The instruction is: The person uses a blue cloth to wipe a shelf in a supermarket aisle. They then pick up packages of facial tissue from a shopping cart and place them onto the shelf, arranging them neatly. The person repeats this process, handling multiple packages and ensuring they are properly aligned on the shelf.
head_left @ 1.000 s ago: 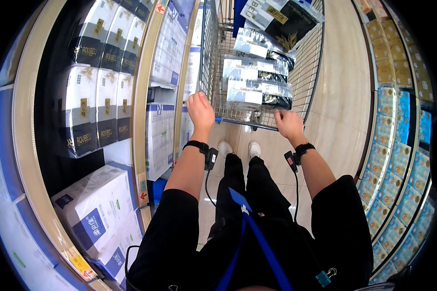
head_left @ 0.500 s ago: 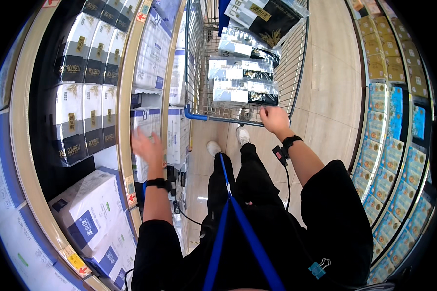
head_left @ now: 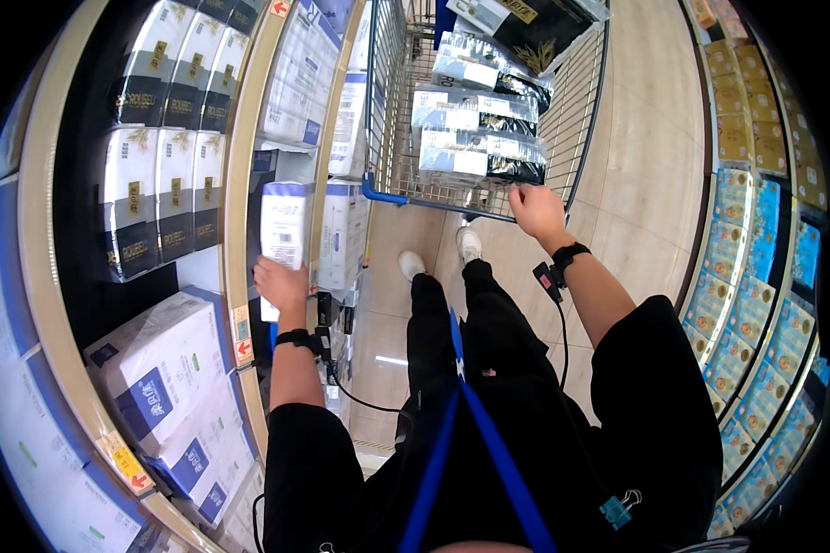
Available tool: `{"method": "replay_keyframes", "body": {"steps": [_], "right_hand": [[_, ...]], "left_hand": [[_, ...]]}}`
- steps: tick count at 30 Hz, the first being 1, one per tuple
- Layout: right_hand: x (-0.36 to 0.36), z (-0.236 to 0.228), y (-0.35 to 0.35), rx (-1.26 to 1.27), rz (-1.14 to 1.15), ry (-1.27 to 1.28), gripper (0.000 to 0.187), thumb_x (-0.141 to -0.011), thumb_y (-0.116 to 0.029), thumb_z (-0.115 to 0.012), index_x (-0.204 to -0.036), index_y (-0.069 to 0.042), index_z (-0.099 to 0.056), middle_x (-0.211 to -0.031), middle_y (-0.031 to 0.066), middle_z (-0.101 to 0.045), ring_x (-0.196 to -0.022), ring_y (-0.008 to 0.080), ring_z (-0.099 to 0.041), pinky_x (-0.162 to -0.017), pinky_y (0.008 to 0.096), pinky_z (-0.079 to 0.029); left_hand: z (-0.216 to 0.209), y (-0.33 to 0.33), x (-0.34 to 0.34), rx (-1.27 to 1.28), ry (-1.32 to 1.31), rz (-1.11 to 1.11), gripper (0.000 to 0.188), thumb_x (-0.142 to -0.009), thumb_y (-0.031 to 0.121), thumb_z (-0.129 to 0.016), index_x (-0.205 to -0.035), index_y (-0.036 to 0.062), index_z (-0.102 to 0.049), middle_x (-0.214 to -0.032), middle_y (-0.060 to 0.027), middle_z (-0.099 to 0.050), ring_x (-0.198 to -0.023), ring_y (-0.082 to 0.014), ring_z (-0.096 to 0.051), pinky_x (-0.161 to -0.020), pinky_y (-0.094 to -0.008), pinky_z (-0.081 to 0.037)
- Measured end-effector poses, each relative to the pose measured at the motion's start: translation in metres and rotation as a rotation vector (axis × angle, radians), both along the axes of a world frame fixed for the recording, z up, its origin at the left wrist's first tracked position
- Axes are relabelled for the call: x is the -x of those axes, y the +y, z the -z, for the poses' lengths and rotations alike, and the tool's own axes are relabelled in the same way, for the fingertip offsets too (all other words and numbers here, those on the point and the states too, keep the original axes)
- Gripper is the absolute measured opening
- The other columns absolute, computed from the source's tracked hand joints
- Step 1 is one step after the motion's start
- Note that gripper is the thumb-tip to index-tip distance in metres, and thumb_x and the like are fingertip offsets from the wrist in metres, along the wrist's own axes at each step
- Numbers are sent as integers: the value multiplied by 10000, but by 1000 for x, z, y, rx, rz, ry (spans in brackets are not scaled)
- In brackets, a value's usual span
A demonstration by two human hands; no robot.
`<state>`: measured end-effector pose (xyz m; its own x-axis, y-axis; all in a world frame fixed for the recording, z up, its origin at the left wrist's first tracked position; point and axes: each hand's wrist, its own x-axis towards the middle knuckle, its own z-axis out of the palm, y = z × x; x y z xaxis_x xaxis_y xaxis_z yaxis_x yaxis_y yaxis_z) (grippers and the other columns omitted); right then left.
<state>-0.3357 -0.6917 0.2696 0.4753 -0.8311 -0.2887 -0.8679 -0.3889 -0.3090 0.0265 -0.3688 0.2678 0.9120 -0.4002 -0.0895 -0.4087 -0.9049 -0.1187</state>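
My left hand [head_left: 283, 283] is closed on the near end of a white pack with blue trim [head_left: 286, 217], which looks like a tissue pack. That pack is at the shelf on my left; the fingertips are partly hidden. My right hand [head_left: 538, 214] is curled over the near rim of a wire shopping cart [head_left: 447, 203], at its right corner. Inside the cart lie several plastic-wrapped packs in white, grey and black [head_left: 482, 158]. A larger black and white pack [head_left: 526, 28] leans at the far end of the basket.
Shelves on the left hold black and white packs [head_left: 131, 203] and larger white and blue packs [head_left: 152, 369]. Blue patterned packs [head_left: 738, 304] and golden-brown packs [head_left: 730, 101] line the right side. A tiled floor [head_left: 650, 157] runs between them; a blue strap [head_left: 433, 452] hangs before me.
My left hand has gone from open and blurred at the shelf to gripping the white pack, which now shows a narrower side. The view has shifted slightly; my right hand stays on the cart.
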Motion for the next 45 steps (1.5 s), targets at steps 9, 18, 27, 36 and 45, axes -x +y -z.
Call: {"method": "replay_keyframes", "body": {"steps": [9,18,27,36,45], "right_hand": [[-2,-2,-4,126,-233,-276,332,-937,-301,-495,-794,-39,-640,-759,171,-668,-723,367,-657,-677,468,-525],[-67,-94,55,-875,-641,-399,828,-820,-659,-635,-1345,-33,-505,-1071,211,-653,-1018,332,-639,-860,387,-509],[-43,-114,35,-1654,-41,-1188,946,-818,-373,-779,-1512,-54,-220,-1429,198,-467,-1327,316,-461,-1072,441,-418],[20,-117,-62,-1215,571,-1341,640,-868,-208,-721,-1362,46,-405,-1268,200,-575,-1079,269,-633,-883,363,-551],[3,-21,-79,-539,601,-626,729,-825,-402,-728,-1278,122,-497,-1129,319,-636,-1015,398,-661,-859,433,-531]], "left_hand": [[-136,22,80,292,74,43,791,-579,188,-872,-1231,-22,-476,-1143,-206,-529,-1099,-405,-485,-958,-479,-384],[-281,18,147,942,476,-179,778,-660,8,-845,-1313,-57,-428,-1235,-151,-549,-1135,-229,-539,-1013,-335,-406],[-291,-91,132,1287,1087,-129,631,-845,174,-741,-1344,-63,-437,-1260,-198,-586,-1165,-261,-580,-977,-368,-468],[-162,-227,128,791,1217,64,418,-992,246,-539,-1333,5,-522,-1235,-89,-620,-1102,-159,-578,-946,-299,-451],[-127,-142,153,918,1337,-313,380,-1009,251,-473,-1299,13,-531,-1191,-141,-653,-1119,-222,-624,-917,-327,-484]]}}
